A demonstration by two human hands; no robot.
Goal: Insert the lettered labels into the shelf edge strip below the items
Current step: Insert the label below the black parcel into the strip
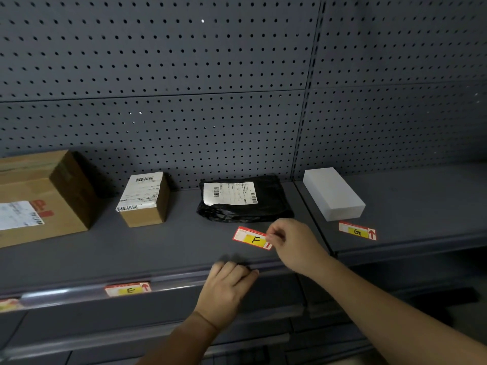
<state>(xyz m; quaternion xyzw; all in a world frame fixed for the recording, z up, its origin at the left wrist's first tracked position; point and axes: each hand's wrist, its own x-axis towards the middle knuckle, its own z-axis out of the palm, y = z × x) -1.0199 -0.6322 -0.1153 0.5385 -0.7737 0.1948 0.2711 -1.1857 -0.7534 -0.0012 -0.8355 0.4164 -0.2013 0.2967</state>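
We noted the grey shelf (163,248) carrying a black parcel (245,204); our left hand (226,288) rested on the shelf edge strip (87,292), fingers curled together over its lip; our right hand (292,241) pinched the F label (250,238) just before the parcel; E label (127,289) sat in the strip; G label (357,231) lay by the white box (333,194).

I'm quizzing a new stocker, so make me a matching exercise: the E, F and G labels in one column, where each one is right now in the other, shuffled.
Labels:
1. E label
2. F label
3. G label

Places:
A. Lying on the shelf in front of the white box
B. Already in the shelf edge strip
C. Pinched by the right hand, in front of the black parcel

Pairs: 1-B, 2-C, 3-A
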